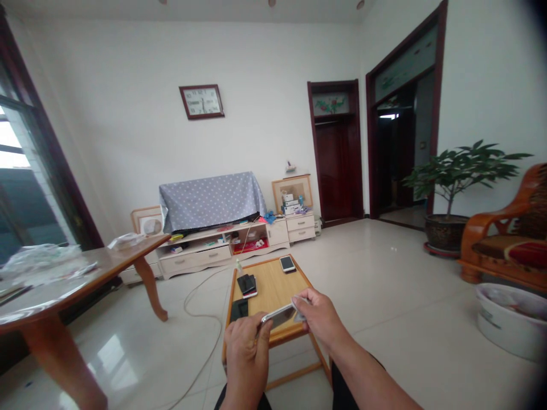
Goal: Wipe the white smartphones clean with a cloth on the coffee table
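My left hand [244, 348] and my right hand [318, 316] together hold a silver smartphone [278, 314] edge-on above the near end of a small wooden table [269, 293]. The left hand grips its left end and the right hand pinches its right end, with something pale and thin at the fingertips. On the table lie a white phone [287, 263] at the far end, two stacked dark phones [247, 285] at the left, and a black phone [239, 309] near my left hand.
A larger wooden table [77, 279] with plastic bags stands at the left. A white cable [200, 296] runs across the tiled floor. A covered TV on a low cabinet [212, 200] is ahead; a potted plant [453, 188], wooden armchair [508, 233] and white basin [510, 319] are right.
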Motion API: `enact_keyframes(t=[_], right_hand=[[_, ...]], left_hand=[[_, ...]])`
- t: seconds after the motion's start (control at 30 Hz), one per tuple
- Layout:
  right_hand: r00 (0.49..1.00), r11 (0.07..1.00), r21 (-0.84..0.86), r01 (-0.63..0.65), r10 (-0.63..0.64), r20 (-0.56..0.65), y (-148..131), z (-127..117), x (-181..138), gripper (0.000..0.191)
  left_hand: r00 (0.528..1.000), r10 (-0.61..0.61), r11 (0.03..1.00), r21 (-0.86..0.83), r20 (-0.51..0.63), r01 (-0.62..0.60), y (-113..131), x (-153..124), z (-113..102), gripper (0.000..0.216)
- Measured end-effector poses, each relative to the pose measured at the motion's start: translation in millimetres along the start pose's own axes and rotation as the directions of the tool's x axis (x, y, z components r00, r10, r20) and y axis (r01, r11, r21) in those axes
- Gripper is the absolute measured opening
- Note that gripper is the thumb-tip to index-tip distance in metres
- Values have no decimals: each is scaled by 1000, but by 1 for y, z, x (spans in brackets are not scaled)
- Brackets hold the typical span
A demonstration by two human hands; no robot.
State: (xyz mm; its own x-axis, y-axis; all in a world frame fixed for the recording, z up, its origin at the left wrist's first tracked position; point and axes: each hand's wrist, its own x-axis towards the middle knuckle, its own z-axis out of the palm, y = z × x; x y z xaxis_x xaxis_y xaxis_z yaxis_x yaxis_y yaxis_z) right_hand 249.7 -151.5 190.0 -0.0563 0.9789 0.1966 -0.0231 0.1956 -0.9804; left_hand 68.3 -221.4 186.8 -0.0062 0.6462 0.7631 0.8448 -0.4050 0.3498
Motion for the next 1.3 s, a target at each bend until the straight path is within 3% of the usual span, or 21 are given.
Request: enact_keyframes(t=[0.1, 0.2, 0.33, 0.43, 0.67, 0.83, 0.97, 1.07, 1.3], right_hand=[[994, 998, -37, 52, -48, 96, -10, 15, -14, 29], [987, 996, -44, 72, -65, 146, -15, 20, -19, 29], [999, 999, -27, 28, -27, 35, -4, 6, -5, 32], [1000, 999, -51, 15, -15, -4, -1, 3, -2, 33], [973, 983, -94, 157, -138, 185, -19, 23, -26, 28], [983, 953, -243, 182, -174, 57, -2, 7, -12, 27], [950, 856, -431, 287, -313, 9, 4, 3, -8, 22], [923, 782, -528, 331, -385, 8, 2, 4, -7, 30], [928, 857, -358, 370, -327, 178, 11, -6, 3, 27]], left_hand=[[998, -1, 1000, -2, 64, 1, 2, -1, 4, 14], [999, -17, 999, -37, 45, 18, 2, -2, 5, 16], [995, -93, 992, -82, -29, 91, -4, 0, 0, 19], [992, -125, 988, -88, -13, 123, -5, 1, 1, 21], [980, -172, 970, -153, 102, 186, -1, 0, 8, 28], [942, -322, 898, -286, 97, 336, -7, 3, -2, 38], [918, -376, 830, -395, 127, 394, -6, 5, 0, 37], [907, -376, 759, -497, 191, 420, -5, 6, 3, 34], [850, -451, 582, -633, 272, 511, -9, 8, 3, 41]])
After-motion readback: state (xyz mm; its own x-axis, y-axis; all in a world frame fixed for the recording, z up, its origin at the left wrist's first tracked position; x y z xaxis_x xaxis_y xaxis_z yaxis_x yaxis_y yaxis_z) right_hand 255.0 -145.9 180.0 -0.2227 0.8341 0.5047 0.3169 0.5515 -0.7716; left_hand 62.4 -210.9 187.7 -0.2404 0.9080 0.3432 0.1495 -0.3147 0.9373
